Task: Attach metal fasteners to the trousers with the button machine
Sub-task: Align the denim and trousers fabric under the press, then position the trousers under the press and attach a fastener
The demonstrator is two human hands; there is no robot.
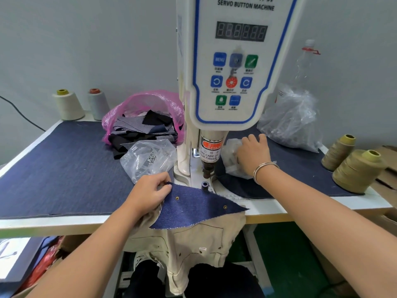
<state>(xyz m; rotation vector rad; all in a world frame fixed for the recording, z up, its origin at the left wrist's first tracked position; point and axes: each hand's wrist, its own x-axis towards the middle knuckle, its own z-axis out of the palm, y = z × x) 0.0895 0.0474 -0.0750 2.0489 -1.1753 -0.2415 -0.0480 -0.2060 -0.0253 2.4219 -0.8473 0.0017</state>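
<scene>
Views: one only, the head camera, so no part of the scene is shared with a second view.
Position: worn on the person's head, at the near edge of the table [268,214], above the lap.
Facing: forward and down, toward the far edge and the wall behind it.
Nearness: close; the button machine [231,61] fills the upper middle and its top is cut off by the frame.
Lens: wide-angle, so the table's near edge bows and its left edge slants steeply.
Reach: both forearms enter from the bottom corners; the left hand [148,193] and right hand [253,155] lie mid-frame.
Below: floor and boxes show under the near edge.
</scene>
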